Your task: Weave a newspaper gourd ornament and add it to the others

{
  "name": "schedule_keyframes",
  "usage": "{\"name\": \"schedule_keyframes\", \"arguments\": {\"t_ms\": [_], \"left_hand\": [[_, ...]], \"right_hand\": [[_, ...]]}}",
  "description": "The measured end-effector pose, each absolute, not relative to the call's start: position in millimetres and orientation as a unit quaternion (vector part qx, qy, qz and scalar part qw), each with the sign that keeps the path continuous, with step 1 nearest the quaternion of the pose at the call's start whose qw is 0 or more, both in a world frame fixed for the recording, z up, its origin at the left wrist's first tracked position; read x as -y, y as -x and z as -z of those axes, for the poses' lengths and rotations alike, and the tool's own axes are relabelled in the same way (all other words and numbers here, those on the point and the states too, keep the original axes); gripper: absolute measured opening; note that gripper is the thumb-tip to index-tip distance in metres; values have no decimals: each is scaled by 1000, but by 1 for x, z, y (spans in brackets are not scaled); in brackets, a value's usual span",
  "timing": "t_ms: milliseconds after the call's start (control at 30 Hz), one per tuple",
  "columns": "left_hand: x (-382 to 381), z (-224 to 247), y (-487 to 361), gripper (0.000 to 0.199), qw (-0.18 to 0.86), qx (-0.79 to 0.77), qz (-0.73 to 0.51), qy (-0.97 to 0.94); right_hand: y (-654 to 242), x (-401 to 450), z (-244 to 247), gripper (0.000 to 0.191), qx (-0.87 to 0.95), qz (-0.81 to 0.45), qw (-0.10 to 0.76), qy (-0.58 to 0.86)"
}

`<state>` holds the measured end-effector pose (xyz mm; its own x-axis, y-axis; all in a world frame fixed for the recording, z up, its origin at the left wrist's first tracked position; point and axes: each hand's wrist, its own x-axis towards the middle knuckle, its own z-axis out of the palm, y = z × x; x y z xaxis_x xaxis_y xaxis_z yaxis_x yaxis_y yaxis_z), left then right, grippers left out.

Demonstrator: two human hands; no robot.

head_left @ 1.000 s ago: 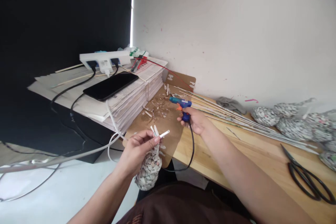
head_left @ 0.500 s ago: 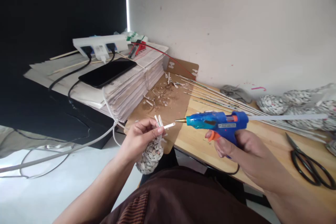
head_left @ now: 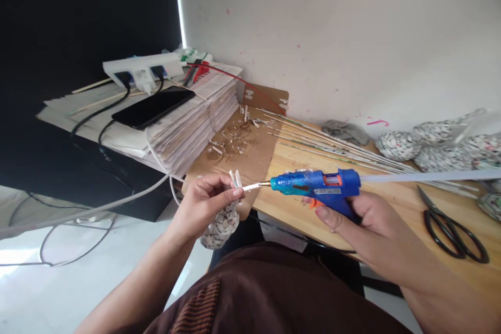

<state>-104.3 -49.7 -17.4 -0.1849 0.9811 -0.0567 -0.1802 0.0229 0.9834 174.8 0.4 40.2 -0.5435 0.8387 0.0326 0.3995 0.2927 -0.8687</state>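
Note:
My left hand [head_left: 213, 199] pinches the top of a woven paper piece [head_left: 221, 227], whose rounded body hangs below the fingers. Short white paper tube ends stick up between the fingertips, and one tube [head_left: 251, 187] points right. In my right hand [head_left: 362, 222] is a blue glue gun [head_left: 313, 186], with fingers at its orange trigger and a long clear glue stick [head_left: 426, 176] out of its back. The brass nozzle meets the open end of the tube.
A phone [head_left: 153, 107] and a power strip [head_left: 143, 69] lie on stacked newspapers [head_left: 191, 128] at left. Long paper sticks [head_left: 332, 147], black scissors [head_left: 450, 229] and woven pieces [head_left: 397, 145] are on the wooden table [head_left: 297, 219]. Paper scraps litter the brown board.
The nozzle has closed the small gap and now touches the tube's end. More of the orange trigger is hidden by the fingers. The whole view has shifted slightly.

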Motion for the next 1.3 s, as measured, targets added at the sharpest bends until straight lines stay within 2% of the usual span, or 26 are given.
{"name": "schedule_keyframes", "arguments": {"t_ms": [133,267,500,700,933,1033,1167,1233,1300], "left_hand": [[50,19,103,22,498,-509,-566,-415],[51,18,104,20,500,-500,-564,-425],[53,17,105,22,499,-513,-552,-428],[53,18,106,19,476,-520,-550,-448],[55,23,113,22,497,-505,-563,-425],[56,24,116,22,505,-490,-583,-405],[56,26,118,20,515,-474,-596,-394],[56,27,120,18,521,-469,-595,-393],[58,27,122,17,524,-467,-595,-392]], "right_hand": [[-179,2,-44,23,761,-453,236,400],[-181,4,-47,30,761,-471,213,391],[-184,8,-43,24,810,-378,196,404],[-178,10,-48,26,840,-338,186,382],[-184,7,-51,19,850,-282,177,407],[-183,-2,-43,24,806,-340,224,429],[-161,-29,-25,38,642,-547,296,448],[-143,-47,-16,37,551,-646,287,444],[-124,-64,-10,35,477,-693,251,479]]}}
